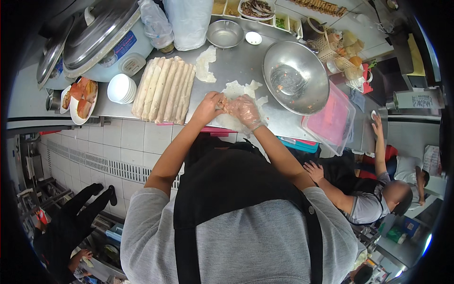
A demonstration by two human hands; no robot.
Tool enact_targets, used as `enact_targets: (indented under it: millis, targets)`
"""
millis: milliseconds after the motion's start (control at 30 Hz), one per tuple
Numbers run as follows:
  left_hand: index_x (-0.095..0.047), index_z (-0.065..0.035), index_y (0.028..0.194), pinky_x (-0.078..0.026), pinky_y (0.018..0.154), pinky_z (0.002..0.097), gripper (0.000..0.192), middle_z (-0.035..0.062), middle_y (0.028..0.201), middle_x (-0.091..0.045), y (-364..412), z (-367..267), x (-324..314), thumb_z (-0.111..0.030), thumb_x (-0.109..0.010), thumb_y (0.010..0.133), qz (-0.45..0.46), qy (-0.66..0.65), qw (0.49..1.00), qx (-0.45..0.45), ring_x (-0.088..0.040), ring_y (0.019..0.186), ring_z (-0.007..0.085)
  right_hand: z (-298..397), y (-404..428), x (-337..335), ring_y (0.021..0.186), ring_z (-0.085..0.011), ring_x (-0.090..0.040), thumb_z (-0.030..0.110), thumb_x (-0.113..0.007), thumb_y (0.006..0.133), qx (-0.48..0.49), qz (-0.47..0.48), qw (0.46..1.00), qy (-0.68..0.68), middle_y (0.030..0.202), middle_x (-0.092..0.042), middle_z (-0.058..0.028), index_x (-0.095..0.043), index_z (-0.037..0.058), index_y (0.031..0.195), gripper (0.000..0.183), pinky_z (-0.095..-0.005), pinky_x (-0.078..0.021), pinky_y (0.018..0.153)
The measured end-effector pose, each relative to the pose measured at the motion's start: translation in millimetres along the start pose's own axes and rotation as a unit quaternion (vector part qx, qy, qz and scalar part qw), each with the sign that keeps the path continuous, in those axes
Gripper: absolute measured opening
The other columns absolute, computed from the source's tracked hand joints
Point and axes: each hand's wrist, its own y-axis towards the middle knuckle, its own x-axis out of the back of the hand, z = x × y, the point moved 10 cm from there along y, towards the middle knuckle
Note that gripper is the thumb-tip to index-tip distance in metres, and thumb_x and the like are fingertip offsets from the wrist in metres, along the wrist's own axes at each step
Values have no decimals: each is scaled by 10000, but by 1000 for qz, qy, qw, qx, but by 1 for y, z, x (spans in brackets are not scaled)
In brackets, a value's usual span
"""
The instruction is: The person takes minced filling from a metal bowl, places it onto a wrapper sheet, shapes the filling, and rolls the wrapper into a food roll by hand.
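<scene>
Pinkish minced filling (224, 104) lies between my hands on thin pale wrapper sheets (234, 88) at the counter's front edge. My bare left hand (210, 106) touches the filling with its fingertips from the left. On the right, my right hand (245, 110), in a clear plastic glove, has its fingers closed round part of the filling. Long pale rolls (165, 90) are stacked to the left of my hands. A torn piece of wrapper (206, 65) lies behind them. To the right tilts a large steel bowl (296, 78) with filling scraps inside.
White bowls (120, 88), plates of cooked meat (85, 103) and a rice cooker (103, 39) stand left. A steel dish (225, 33) is at the back. A pink-lidded plastic container (328, 117) overhangs the right edge. A co-worker (369, 202) sits at right; another person (64, 230) stands behind left.
</scene>
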Motion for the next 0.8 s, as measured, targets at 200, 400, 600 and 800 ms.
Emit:
enact_targets:
  millis: [200, 400, 600, 800]
  targets:
    - [-602, -22, 1142, -452, 912, 394, 528, 160, 1122, -585, 12, 4, -19, -50, -745, 636, 90, 31, 994, -53, -537, 1059, 341, 18, 13, 19, 943, -317, -531, 324, -722, 718, -81, -75, 989, -100, 913, -599, -113, -622, 73, 930, 343, -453, -396, 864]
    - [-625, -29, 1092, -441, 919, 399, 451, 150, 1104, -600, 13, 8, -34, -73, -712, 652, 150, 83, 981, -93, -550, 1018, 337, 1, 1, -27, 911, -349, -519, 322, -704, 753, 19, 34, 999, -28, 936, -569, -144, -580, 50, 950, 358, -467, -407, 822]
    - [-641, -25, 1086, -449, 909, 387, 442, 142, 1047, -628, 8, 7, -21, -88, -748, 661, 124, 37, 990, -60, -557, 1025, 323, 10, -12, 12, 951, -307, -545, 215, -669, 794, -12, -75, 992, -99, 967, -614, -98, -620, 65, 987, 250, -425, -431, 853]
    - [-676, -49, 962, -446, 899, 387, 295, 100, 975, -637, 17, 3, -21, -154, -735, 693, 163, 18, 983, -79, -552, 1024, 300, -8, -27, 8, 958, -311, -548, 206, -701, 749, 9, 42, 996, -75, 1016, -614, -113, -636, 70, 1094, 377, -406, -435, 871]
